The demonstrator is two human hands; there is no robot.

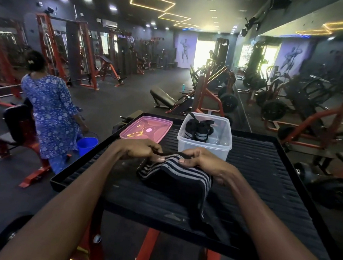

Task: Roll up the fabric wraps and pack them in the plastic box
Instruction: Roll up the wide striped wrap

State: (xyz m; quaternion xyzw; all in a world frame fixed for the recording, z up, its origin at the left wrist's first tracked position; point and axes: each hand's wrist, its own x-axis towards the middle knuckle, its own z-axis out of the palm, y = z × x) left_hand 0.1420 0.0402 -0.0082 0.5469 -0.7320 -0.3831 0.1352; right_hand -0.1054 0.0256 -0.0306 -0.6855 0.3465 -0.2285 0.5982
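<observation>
A black fabric wrap with grey stripes (180,177) lies on the ribbed black platform (266,169) in front of me, its tail trailing toward me. My left hand (139,148) and my right hand (201,160) both pinch its far end, thumbs on top, fingers curled over the edge. Just behind my hands stands the clear plastic box (204,147), open, with two rolled black wraps (198,129) upright inside at its left side. The pink lid (145,128) lies flat on the platform to the left of the box.
A person in a blue patterned dress (51,113) stands left of the platform beside a blue bucket (86,145). Red and black gym machines (209,91) with weight plates stand behind and to the right. The platform has a raised rim.
</observation>
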